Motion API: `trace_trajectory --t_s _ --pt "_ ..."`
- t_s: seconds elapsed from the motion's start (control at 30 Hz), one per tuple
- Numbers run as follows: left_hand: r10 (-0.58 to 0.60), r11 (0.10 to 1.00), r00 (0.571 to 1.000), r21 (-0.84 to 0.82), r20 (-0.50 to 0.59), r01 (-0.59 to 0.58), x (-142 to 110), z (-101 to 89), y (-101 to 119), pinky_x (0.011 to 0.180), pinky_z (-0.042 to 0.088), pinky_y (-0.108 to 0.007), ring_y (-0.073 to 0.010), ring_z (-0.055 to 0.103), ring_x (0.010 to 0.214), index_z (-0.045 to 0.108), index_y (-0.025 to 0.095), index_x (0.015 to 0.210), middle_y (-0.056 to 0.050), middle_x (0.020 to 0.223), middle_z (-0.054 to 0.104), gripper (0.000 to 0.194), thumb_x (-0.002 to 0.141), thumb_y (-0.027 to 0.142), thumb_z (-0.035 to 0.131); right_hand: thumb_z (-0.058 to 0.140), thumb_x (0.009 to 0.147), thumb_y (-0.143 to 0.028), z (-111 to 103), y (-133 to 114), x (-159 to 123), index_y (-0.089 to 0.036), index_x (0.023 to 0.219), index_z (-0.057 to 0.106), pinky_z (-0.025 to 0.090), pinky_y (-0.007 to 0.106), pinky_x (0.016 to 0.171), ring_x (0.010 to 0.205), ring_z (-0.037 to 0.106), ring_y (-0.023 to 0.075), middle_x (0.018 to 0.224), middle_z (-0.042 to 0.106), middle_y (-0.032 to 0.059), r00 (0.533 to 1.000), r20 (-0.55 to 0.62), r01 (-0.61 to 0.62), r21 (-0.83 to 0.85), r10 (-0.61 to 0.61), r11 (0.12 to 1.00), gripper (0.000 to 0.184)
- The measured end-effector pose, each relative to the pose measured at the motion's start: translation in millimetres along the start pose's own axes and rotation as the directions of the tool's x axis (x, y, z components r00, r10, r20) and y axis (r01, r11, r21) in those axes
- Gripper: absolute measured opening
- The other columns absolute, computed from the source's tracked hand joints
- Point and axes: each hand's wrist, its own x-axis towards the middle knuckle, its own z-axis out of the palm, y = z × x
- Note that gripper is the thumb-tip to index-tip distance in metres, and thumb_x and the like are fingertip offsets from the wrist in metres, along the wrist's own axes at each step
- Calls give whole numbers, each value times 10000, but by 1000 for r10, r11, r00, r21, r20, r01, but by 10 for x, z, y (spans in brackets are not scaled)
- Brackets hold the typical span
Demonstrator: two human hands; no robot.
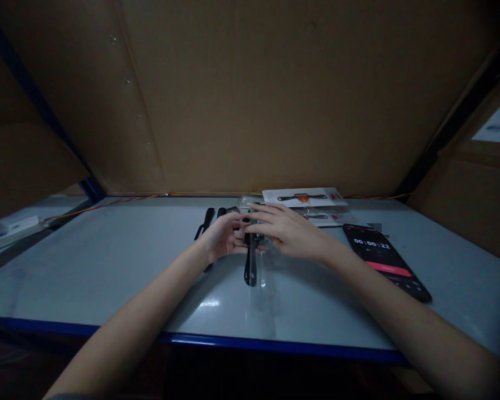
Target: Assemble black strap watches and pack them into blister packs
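Observation:
A black spokeshave (251, 269) inside a clear plastic bag (266, 289) is between my two hands, its near handle pointing toward me. My left hand (225, 236) is curled around the tool's middle from the left, fingers beneath it. From the right, my right hand (289, 230) lays its long fingers across the top of the tool and closes on the bag; its thumb is mostly hidden. The middle and far handle of the spokeshave are largely covered by my fingers. Just left of my left hand, more black tools (208, 216) lie on the table, partly hidden by that hand.
Behind my right hand lie bagged white cards (275, 195) picturing a spokeshave. A phone (385, 258) with a running timer rests at the right. Thin red and yellow wires (120, 204) run along the back, below a cardboard wall (233, 111). A blue edge (250, 343) borders the grey tabletop (108, 272).

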Motion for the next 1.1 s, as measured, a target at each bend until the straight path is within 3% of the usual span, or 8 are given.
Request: trace_trajectory --t_s 0.17,0.27,0.43,0.6,0.73,0.93,1.0,1.1 --pt "19 1000 999 0 -38 -19 5 -22 16 801 493 -415 -218 672 709 547 112 934 -101 761 679 294 789 363 499 575 693 -87 -94 -33 5 -247 1123 554 247 455 1034 1293 323 227 1293 515 52 1000 -19 -12 -45 11 999 459" --pt "47 998 995 -27 -89 -50 8 -41 36 715 517 -355 -208 667 665 546 106 939 -101 738 675 302 787 363 501 600 698 -165 -210 -11 3 -214 962 588 294 423 975 1154 458 246 1122 604 73 998 -41 -55 -74 52 996 269" --pt "111 975 983 -173 -146 -136 -9 -45 75 684 516 -316 -219 665 733 501 63 1045 -157 839 663 396 796 371 488 627 696 -260 -366 98 -47 -219 924 562 360 364 812 950 534 239 970 624 52 985 -1 -171 -80 171 982 240" --pt "238 902 942 -305 -237 -305 -25 -39 97 795 497 -381 -274 639 890 414 15 1174 -214 968 625 519 803 373 471 676 661 -398 -518 206 -166 -234 960 567 371 340 774 917 544 222 943 614 28 964 54 -267 146 262 953 358" --pt "284 872 922 -328 -261 -362 -10 -60 80 758 506 -402 -299 635 884 416 22 1162 -213 945 622 540 796 416 463 716 583 -471 -595 197 -220 -210 958 559 408 295 634 689 553 161 717 570 -16 900 276 -432 450 339 782 484" --pt "315 855 941 -393 -124 -338 41 -74 -14 734 499 -429 -286 631 854 465 88 1085 -164 927 622 627 747 615 424 627 654 -581 -286 -38 -16 -201 930 458 422 272 482 501 556 129 637 559 -24 771 380 -612 664 512 429 499" --pt "321 862 943 -386 -84 -328 45 -44 -44 728 497 -409 -279 629 847 480 84 1062 -171 925 621 694 705 677 436 569 676 -637 -84 -107 50 -203 871 454 380 266 424 439 532 130 590 558 -17 701 317 -676 579 639 455 490" --pt "339 887 936 -301 -89 -350 46 25 -84 698 496 -351 -242 634 796 514 88 1020 -156 907 629 644 681 635 533 496 697 -686 148 -158 80 -204 800 481 300 255 399 395 486 124 530 549 -10 659 194 -721 436 726 538 494"
